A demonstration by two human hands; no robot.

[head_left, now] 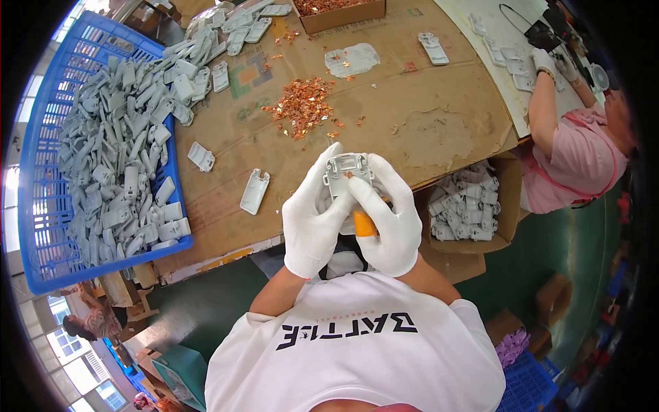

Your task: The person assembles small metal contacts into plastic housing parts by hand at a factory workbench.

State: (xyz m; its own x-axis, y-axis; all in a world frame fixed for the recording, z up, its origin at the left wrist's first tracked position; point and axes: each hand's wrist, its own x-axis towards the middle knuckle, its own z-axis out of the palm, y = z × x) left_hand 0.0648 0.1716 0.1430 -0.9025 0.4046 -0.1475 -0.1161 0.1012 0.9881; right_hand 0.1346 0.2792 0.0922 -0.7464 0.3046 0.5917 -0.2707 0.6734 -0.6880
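Note:
Both my hands are in white gloves and meet above the table's near edge. My left hand (310, 216) grips a light-grey plastic casing (348, 163), tilted with its hollow inner side up. From the other side my right hand (392, 220) closes on the same casing. Its thumb presses near a tiny copper-coloured metal piece (349, 175) inside. An orange band or object (364, 224) shows at the right hand; its kind is unclear. Beyond my hands lies a loose pile of small copper-coloured metal pieces (302, 106). Two loose casings, one nearer (255, 191) and one farther (201, 156), lie left of my hands.
A blue plastic crate (38, 226) heaped with grey casings stands at left. Cardboard (425, 137) covers the table. An open carton (504, 237) of casings sits below its right edge. A box (343, 17) of copper pieces stands at the back. A co-worker (573, 151) works at right.

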